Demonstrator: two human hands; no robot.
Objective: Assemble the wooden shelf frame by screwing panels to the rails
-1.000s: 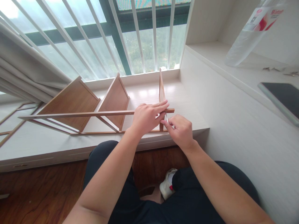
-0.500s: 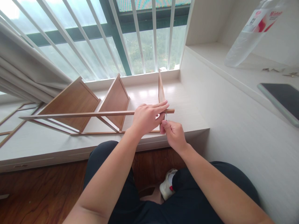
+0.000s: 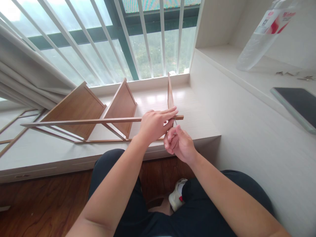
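A brown wooden shelf frame (image 3: 85, 121) lies on its side, with several shelf boards standing up from it. My left hand (image 3: 154, 123) is closed over its upper rail near the right end, fingers stretched along the wood and thumb below. Just under that rail end, my right hand (image 3: 180, 141) pinches a thin metal hex key (image 3: 175, 121) between thumb and curled fingers. The key's upper end meets the rail's underside beside my left fingertips; most of the rest is hidden in my hand. The rightmost board (image 3: 170, 93) rises behind both hands.
The frame rests on a pale window ledge (image 3: 197, 121) below a barred window. A white wall closes off the right, where a shelf carries a water bottle (image 3: 258, 46), small metal pieces (image 3: 287, 73) and a phone (image 3: 296, 105). Another wooden frame (image 3: 14, 140) lies far left.
My right hand has turned and its fingers have rolled around the hex key, opening toward the left. My left hand and the shelf frame stay in place.
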